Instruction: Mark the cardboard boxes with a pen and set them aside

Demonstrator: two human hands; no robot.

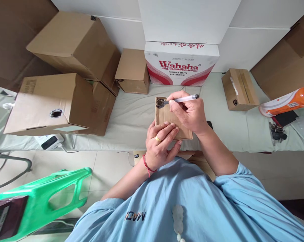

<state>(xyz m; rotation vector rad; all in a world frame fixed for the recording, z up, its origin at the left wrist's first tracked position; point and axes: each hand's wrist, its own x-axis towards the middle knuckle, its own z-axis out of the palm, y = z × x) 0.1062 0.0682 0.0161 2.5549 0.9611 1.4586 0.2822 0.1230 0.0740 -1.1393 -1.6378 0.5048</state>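
My right hand pinches a pen with a pale barrel and a black end. The pen's point meets a dark, scribbled-looking patch at the far left corner of a small brown cardboard box. Whether that patch is ink or a torn hole, I cannot tell. Across the near left part of the box lies my left hand, fingers over its top and thumb by the near edge, holding it. A ring and a red cord bracelet are on this hand. Part of the box is hidden under both hands.
Cardboard boxes stand at left, with a smaller box and a Wahaha water carton behind. To the right are a taped box, an orange-and-white bottle and keys. A green stool stands on the floor.
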